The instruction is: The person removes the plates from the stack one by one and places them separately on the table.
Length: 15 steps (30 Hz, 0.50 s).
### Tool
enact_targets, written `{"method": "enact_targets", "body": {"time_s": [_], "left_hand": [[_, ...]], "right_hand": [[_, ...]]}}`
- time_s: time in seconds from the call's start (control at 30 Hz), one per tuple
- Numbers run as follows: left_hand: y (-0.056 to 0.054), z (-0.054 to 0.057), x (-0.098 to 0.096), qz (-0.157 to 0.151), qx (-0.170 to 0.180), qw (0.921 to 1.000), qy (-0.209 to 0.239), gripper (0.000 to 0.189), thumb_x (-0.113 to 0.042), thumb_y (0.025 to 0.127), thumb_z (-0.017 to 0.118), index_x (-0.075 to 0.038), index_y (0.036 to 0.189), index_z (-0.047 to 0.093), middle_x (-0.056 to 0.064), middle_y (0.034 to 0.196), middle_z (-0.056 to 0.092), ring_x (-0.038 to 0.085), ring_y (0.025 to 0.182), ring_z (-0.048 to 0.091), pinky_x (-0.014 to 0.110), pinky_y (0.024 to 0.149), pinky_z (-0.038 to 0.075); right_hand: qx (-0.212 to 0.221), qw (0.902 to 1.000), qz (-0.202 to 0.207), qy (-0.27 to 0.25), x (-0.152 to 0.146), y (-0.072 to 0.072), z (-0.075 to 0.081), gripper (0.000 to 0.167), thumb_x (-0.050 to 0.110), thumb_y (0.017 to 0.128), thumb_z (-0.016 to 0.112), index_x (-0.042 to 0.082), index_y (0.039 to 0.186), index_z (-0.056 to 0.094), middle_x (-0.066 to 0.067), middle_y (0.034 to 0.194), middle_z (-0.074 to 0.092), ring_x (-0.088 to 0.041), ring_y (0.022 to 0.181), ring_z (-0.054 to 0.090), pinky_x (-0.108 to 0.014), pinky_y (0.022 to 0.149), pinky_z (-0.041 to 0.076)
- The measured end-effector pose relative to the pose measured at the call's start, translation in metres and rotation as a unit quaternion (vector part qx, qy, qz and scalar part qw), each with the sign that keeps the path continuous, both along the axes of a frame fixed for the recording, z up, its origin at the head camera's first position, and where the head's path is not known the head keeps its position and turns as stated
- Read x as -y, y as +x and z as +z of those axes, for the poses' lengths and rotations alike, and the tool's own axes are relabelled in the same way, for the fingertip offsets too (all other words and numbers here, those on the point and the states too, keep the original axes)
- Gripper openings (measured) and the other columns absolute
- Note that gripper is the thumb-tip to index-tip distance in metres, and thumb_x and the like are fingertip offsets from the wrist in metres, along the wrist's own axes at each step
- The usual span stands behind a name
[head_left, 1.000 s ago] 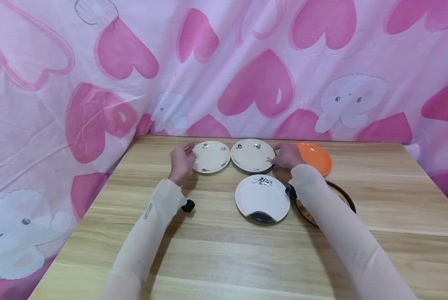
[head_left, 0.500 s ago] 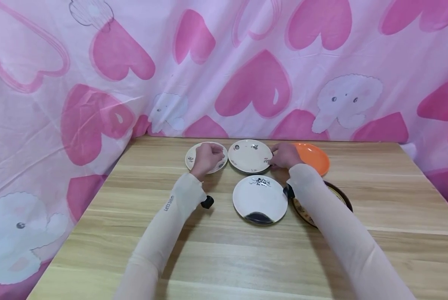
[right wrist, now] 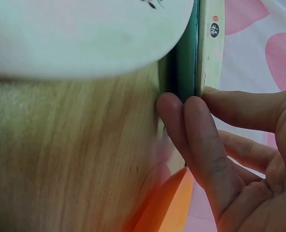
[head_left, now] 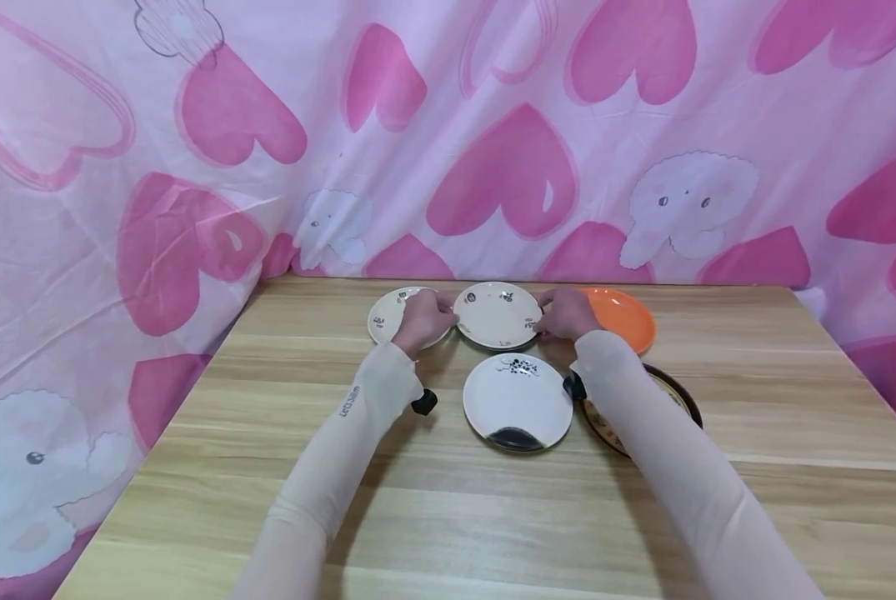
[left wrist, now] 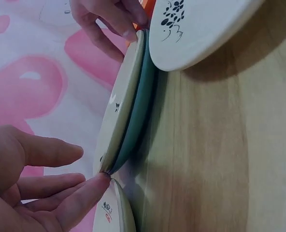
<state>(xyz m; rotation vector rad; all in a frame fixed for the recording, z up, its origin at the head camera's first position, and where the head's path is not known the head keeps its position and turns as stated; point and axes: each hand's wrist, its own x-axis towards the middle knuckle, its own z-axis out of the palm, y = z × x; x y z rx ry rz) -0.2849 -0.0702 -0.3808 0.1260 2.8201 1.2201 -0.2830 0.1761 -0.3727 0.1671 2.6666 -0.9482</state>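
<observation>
A cream plate with small dark prints (head_left: 498,312) lies on top of a green plate (left wrist: 139,116) at the back of the table. My right hand (head_left: 569,315) pinches the cream plate's right rim; in the right wrist view the thumb is on the rim, with two fingertips against the edge from the green side. At the left rim, my left hand (head_left: 421,321) touches the stack with an extended fingertip, its thumb held apart in the left wrist view. Beneath that hand lies a smaller cream plate (head_left: 384,317), partly covered.
In front of the stack lies a white plate with a black patch (head_left: 518,396). An orange plate (head_left: 623,318) is at the back right. The right forearm partly hides a dark-rimmed patterned plate (head_left: 688,398). A pink heart-print cloth (head_left: 508,175) hangs behind the wooden table (head_left: 493,525).
My left hand has moved right, from the smaller cream plate's left edge across it to the stack's left rim. The right hand stays at the stack's right rim.
</observation>
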Motion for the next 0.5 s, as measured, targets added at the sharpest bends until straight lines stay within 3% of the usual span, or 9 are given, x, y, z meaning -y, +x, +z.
{"method": "enact_targets", "body": {"time_s": [0.27,0.5], "left_hand": [[-0.0016,0.0006,-0.0056,0.005,0.021,0.9994,0.025,0.036,-0.008,0.087,0.071,0.000,0.122,0.068,0.017,0.117,0.073,0.028,0.113,0.068,0.038,0.105,0.053],[-0.0006,-0.0014,-0.0073,0.004,0.004,0.9997,0.024,0.037,-0.005,0.085,0.072,0.000,0.122,0.068,0.017,0.115,0.074,0.027,0.109,0.068,0.037,0.101,0.054]], "right_hand": [[0.007,0.9998,-0.014,-0.006,0.0022,-0.0009,-0.0012,0.052,0.007,0.090,0.070,0.005,0.139,0.055,-0.017,0.103,0.072,-0.019,0.074,0.073,-0.026,0.072,0.059],[0.002,1.0000,-0.003,-0.003,0.0028,0.0013,0.0015,0.051,0.007,0.091,0.068,0.004,0.140,0.056,-0.020,0.126,0.066,-0.021,0.086,0.072,-0.029,0.079,0.059]]}}
